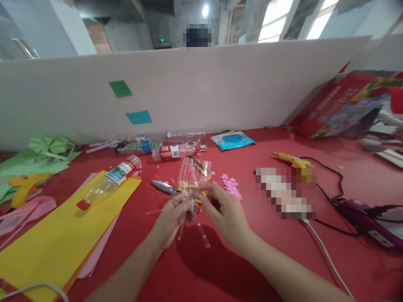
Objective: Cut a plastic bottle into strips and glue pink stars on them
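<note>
Above the red table [189, 277] | your left hand [170, 216] grips, right hand [228, 216] pinches clear strip-cut plastic piece [188, 174] | seemingly to steady it

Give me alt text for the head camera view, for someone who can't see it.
A left hand holds clear plastic with thin strips, a right hand touching it, over a red table. Yellow-handled scissors lie just beyond, with pink stars to the right and a clear bottle on yellow paper to the left.

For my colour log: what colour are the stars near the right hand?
The stars are pink, best seen in the head view.
</note>
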Demonstrator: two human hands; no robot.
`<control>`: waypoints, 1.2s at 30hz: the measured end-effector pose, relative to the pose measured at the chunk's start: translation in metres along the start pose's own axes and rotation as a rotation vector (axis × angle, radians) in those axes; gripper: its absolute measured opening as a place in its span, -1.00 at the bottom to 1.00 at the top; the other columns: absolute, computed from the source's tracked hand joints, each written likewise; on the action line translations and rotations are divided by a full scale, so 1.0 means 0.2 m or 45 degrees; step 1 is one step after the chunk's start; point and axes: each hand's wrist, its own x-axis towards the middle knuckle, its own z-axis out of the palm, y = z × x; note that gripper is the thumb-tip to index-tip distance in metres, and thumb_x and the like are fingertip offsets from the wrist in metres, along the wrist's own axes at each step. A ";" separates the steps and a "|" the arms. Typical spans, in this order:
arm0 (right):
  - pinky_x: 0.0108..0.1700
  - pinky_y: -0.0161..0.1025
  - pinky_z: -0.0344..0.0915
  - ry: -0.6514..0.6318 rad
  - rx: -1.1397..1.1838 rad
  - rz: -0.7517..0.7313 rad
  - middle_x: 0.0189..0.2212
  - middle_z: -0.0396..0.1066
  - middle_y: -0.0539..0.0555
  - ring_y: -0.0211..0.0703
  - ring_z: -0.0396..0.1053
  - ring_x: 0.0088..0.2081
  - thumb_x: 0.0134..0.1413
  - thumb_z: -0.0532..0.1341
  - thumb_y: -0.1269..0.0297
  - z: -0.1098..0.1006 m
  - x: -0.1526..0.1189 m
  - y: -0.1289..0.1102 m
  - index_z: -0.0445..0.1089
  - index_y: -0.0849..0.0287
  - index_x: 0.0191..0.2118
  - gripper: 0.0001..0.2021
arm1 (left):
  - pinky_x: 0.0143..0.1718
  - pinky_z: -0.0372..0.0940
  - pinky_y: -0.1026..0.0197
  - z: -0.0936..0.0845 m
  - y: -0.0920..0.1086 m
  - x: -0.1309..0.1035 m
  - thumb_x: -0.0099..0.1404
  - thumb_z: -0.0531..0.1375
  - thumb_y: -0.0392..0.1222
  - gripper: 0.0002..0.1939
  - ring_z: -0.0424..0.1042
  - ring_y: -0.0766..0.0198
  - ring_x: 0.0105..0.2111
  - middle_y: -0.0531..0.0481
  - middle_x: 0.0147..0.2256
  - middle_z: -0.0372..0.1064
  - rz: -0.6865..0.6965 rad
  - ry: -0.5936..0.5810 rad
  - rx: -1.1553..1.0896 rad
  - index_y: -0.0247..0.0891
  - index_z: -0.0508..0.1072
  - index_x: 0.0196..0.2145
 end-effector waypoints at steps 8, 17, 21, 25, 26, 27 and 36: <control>-0.54 -0.40 0.10 -0.071 0.091 0.072 -0.64 0.21 -0.12 -0.34 0.18 -0.61 0.12 0.09 0.31 0.00 0.00 0.00 0.32 0.16 -0.10 -0.78 | -0.51 0.17 0.34 -0.01 -0.02 0.01 0.10 0.23 -0.25 -0.82 0.27 0.43 -0.56 0.07 -0.51 0.35 0.031 0.007 0.069 -0.27 0.46 -0.28; -0.55 -0.43 0.14 -0.023 0.071 -0.072 -0.63 0.26 -0.12 -0.35 0.21 -0.62 0.15 0.07 0.33 0.00 0.00 0.00 0.29 0.17 -0.02 -0.73 | -0.63 0.13 0.36 0.01 0.01 -0.01 0.14 0.21 -0.15 -0.84 0.26 0.43 -0.65 0.09 -0.59 0.31 -0.048 -0.023 0.009 -0.31 0.41 -0.39; -0.54 -0.44 0.13 0.039 -0.042 -0.244 -0.64 0.30 -0.09 -0.37 0.21 -0.63 0.15 0.07 0.36 0.01 -0.01 0.00 0.34 0.21 -0.18 -0.84 | -0.62 0.16 0.35 0.00 -0.01 -0.01 0.15 0.20 -0.15 -0.85 0.28 0.42 -0.65 0.09 -0.59 0.31 -0.036 -0.034 0.005 -0.30 0.38 -0.43; -0.54 -0.43 0.13 0.030 -0.079 -0.205 -0.64 0.30 -0.09 -0.37 0.23 -0.62 0.14 0.09 0.36 0.01 -0.01 0.01 0.34 0.20 -0.28 -0.90 | -0.62 0.16 0.34 0.00 -0.01 -0.01 0.15 0.20 -0.12 -0.83 0.28 0.40 -0.68 0.09 -0.64 0.31 -0.042 -0.043 0.076 -0.29 0.36 -0.43; -0.54 -0.43 0.12 0.012 -0.072 -0.176 -0.65 0.30 -0.09 -0.36 0.23 -0.63 0.14 0.10 0.35 0.01 0.00 0.02 0.35 0.19 -0.29 -0.90 | -0.63 0.15 0.34 0.00 -0.01 -0.01 0.15 0.19 -0.12 -0.83 0.27 0.40 -0.69 0.10 -0.65 0.30 -0.045 -0.044 0.087 -0.29 0.35 -0.42; -0.55 -0.43 0.12 -0.009 -0.061 -0.152 -0.66 0.31 -0.09 -0.36 0.24 -0.63 0.14 0.10 0.35 0.00 0.00 0.02 0.35 0.19 -0.30 -0.90 | -0.63 0.15 0.34 0.00 0.00 -0.01 0.15 0.19 -0.11 -0.82 0.27 0.40 -0.69 0.10 -0.66 0.30 -0.041 -0.042 0.088 -0.29 0.34 -0.42; -0.46 -0.40 0.25 -0.085 0.040 -0.207 -0.60 0.46 -0.03 -0.30 0.39 -0.56 0.15 0.07 0.37 0.03 -0.02 0.01 0.39 0.17 -0.26 -0.85 | -0.64 0.13 0.34 0.02 0.01 -0.01 0.12 0.24 -0.10 -0.77 0.23 0.43 -0.64 0.10 -0.60 0.27 0.036 0.045 -0.031 -0.33 0.33 -0.47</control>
